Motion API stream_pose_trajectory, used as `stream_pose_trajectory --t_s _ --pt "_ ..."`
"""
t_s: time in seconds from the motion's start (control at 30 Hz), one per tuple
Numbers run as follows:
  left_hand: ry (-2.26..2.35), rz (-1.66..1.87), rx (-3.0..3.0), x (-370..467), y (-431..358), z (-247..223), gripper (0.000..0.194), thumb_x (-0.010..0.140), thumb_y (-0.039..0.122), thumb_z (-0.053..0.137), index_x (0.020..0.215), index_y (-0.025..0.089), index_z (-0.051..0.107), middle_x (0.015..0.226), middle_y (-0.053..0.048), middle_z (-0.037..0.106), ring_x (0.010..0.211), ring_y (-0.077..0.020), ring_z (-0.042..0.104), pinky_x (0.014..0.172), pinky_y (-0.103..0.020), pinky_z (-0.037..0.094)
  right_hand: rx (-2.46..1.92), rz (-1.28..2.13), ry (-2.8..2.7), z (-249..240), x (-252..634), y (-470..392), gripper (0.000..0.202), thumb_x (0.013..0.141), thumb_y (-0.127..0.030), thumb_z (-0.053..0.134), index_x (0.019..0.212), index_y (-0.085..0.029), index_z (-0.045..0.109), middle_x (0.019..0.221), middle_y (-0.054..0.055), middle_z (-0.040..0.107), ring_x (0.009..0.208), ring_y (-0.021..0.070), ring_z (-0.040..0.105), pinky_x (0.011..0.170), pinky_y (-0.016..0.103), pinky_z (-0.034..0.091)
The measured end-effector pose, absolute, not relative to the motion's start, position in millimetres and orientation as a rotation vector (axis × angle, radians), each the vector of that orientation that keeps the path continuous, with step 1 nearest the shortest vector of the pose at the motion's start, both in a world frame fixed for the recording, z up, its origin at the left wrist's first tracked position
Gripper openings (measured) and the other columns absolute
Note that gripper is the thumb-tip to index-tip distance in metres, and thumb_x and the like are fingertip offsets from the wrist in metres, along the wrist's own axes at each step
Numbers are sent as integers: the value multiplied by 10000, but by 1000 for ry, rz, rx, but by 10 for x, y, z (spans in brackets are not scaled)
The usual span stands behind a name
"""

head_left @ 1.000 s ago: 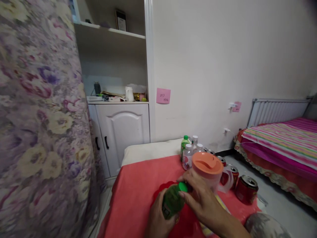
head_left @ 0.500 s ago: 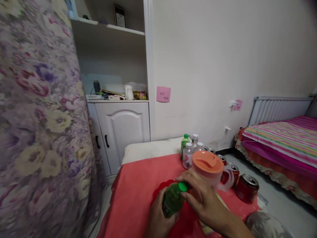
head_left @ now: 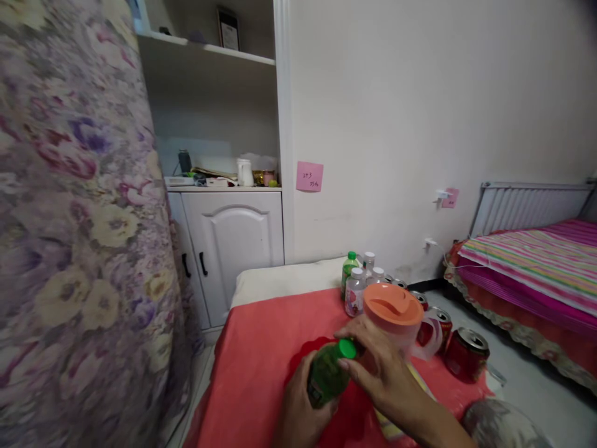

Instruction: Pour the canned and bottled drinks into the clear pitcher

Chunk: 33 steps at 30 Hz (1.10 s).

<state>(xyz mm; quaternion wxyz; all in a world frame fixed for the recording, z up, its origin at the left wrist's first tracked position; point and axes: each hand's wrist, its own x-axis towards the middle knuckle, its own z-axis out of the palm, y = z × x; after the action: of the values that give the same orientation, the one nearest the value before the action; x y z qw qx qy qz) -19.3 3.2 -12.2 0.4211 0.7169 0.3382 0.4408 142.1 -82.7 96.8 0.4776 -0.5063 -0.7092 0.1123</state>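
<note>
My left hand (head_left: 298, 398) is wrapped round the body of a small dark green bottle (head_left: 325, 375), which leans to the right over the red tablecloth. Thumb and fingers of my right hand (head_left: 380, 364) close on the bottle's bright green cap (head_left: 346, 348); part of the grip is hidden behind the cap. Whether the cap is loose I cannot tell. Below the bottle lies a red dish or tray (head_left: 352, 407), largely covered by my hands. Just beyond my right hand stands a clear pitcher with an orange lid (head_left: 393, 303).
Behind the pitcher are white-capped bottles (head_left: 355, 291) and another green-capped bottle (head_left: 349, 270). Several red cans (head_left: 466, 354) line the table's right edge. A striped yellow cloth or packet (head_left: 389, 428) lies under my right forearm. A floral curtain (head_left: 84, 249) hangs at left.
The view has shifted very slightly. Both hands stay on the green bottle and its cap, with only a small shift of the right thumb and fingers about the cap.
</note>
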Motion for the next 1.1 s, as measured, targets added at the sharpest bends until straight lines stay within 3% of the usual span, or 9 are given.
stream_pose_trajectory --t_s 0.23,0.43,0.6,0.7,0.8,0.97,1.1 --pt "816 1088 1735 -191 24 -104 631 608 174 739 1227 176 621 1254 -157 726 1151 -335 688 1007 -461 547 -1109 225 -1776 917 1465 -858 291 960 -150 568 1221 -267 621 1182 62 658 1160 206 610 1029 323 473" --pt "825 1085 1681 -210 2 -56 624 599 169 738 1215 171 638 1246 -156 733 1138 -343 693 1016 -475 542 -1108 336 -1643 915 1518 -924 311 1002 -252 552 1303 -316 594 1251 50 643 1220 205 583 1066 323 442" --pt "872 1106 1656 -220 18 -59 678 576 169 736 1246 173 631 1276 -159 724 1194 -366 668 1054 -497 517 -1196 531 -1491 624 1616 -1031 260 983 -392 580 1210 -283 642 1173 64 646 1090 235 619 909 319 504" --pt "924 1099 1661 -229 37 -78 708 575 178 734 1272 168 608 1285 -159 720 1206 -371 662 1063 -508 509 -1234 787 -1322 267 1661 -1095 325 949 -498 606 1157 -250 632 892 16 646 765 185 627 688 280 488" --pt "963 1076 1656 -240 57 -78 679 586 233 758 1244 165 606 1232 -154 742 1192 -384 670 1038 -517 527 -1244 947 -1192 -83 1754 -1148 364 906 -547 645 1072 -223 616 703 -35 590 625 160 590 611 265 434" --pt "982 1025 1647 -231 86 -43 693 606 310 767 1253 161 568 1252 -167 726 1192 -379 670 1033 -504 527 -1317 893 -1078 -440 2175 -1249 408 786 -581 742 945 -222 629 741 -17 636 667 182 603 620 278 463" --pt "1009 983 1675 -215 104 -47 699 606 342 755 1244 146 547 1236 -185 724 1138 -375 688 1008 -507 535 -1440 715 -970 -629 2611 -1323 467 716 -554 787 1013 -203 706 869 36 725 789 235 674 716 325 527"
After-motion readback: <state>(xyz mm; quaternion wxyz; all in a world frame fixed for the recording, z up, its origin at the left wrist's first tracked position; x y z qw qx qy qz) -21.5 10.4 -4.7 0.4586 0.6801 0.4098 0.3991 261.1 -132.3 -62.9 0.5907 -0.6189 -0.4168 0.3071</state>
